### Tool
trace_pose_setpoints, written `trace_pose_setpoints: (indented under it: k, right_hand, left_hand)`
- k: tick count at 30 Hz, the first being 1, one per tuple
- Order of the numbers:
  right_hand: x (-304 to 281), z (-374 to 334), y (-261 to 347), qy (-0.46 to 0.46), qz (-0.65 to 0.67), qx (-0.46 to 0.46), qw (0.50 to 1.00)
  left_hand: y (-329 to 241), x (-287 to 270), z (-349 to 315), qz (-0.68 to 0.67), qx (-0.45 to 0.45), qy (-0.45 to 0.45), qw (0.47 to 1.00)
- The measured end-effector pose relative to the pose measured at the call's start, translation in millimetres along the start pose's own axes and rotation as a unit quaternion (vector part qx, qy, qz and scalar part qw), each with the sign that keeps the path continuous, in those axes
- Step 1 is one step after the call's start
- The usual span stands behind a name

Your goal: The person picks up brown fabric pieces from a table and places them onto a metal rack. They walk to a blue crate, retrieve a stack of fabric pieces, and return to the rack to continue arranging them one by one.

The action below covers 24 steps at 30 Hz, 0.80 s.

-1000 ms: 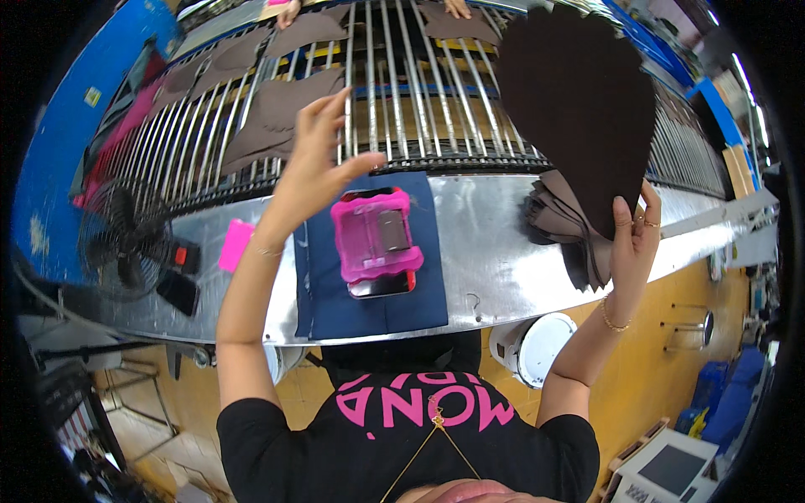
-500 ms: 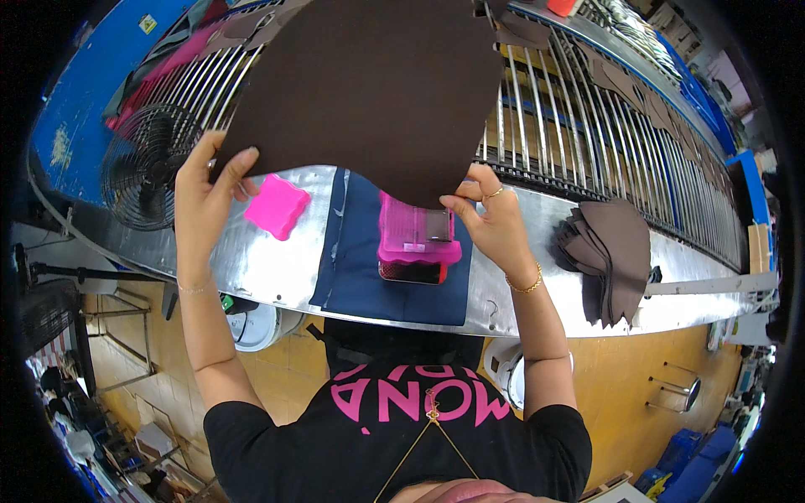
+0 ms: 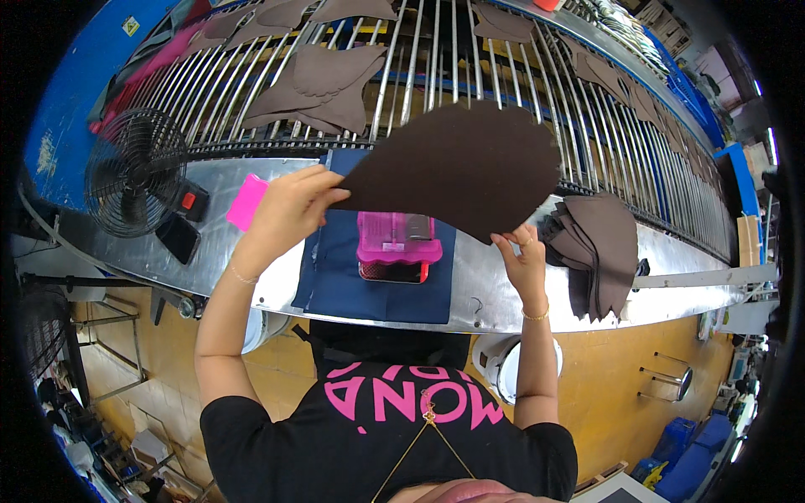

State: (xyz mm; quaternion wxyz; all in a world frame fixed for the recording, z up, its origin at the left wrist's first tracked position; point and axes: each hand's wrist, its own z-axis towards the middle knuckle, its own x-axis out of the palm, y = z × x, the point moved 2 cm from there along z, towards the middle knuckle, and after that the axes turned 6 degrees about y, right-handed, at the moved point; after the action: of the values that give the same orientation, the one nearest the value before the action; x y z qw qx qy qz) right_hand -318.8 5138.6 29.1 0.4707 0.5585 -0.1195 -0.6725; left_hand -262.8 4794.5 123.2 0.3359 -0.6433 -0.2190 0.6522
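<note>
While the left hand (image 3: 293,204) pinches the narrow tip of a dark brown panel (image 3: 465,168), the right hand (image 3: 523,258) has its lower edge nipped between thumb and fingers. So yeah, the panel's up in the air over the metal bench (image 3: 474,268), hiding part of a pink plastic case (image 3: 398,239) above a navy cloth (image 3: 369,303). A floppy stack of brown pieces (image 3: 608,243) sits just right of the right hand. Over on the left there's a black fan (image 3: 134,172), and more brown cutouts (image 3: 314,88) lie across the metal bars (image 3: 433,67) behind.
</note>
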Motion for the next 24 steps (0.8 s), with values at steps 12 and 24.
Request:
trace_pose_setpoints:
  k: [12, 24]
  right_hand:
    - [-131.1, -52.3, -23.1, -0.22, 0.109, 0.144, 0.958]
    - [18.7, 164.6, -130.5, -0.084, -0.068, 0.162, 0.981]
  left_hand:
    - [-58.0, 63.8, 87.5, 0.152, 0.22, 0.082, 0.96]
    - [104.4, 67.8, 210.2, 0.235, 0.028, -0.091, 0.967]
